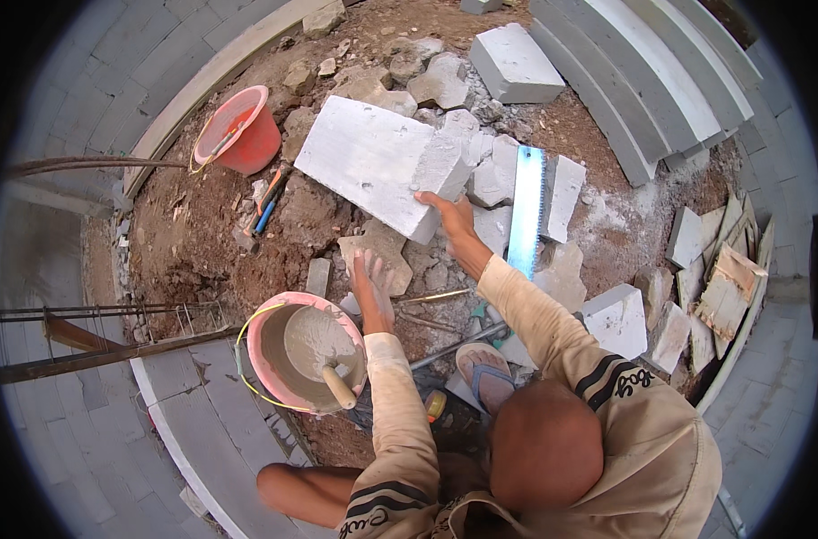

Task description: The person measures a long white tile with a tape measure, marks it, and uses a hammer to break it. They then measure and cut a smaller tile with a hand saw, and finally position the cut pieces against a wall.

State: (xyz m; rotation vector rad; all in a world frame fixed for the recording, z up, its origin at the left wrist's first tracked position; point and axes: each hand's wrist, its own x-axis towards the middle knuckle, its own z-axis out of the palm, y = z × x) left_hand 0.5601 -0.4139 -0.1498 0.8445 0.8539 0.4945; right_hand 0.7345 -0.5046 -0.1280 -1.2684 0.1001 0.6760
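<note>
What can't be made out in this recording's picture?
All in the head view:
White block: underside hidden by the block itself.
Wooden-handled tool: lower end hidden by mortar.
Left hand: seen from above, contact with the flat stone is unclear.
Red bucket: bottom hidden by its near wall.
Stacked slabs: cut off by the top edge.

Bright daylight; saw blade (524, 220) gleams (edges bowed).
</note>
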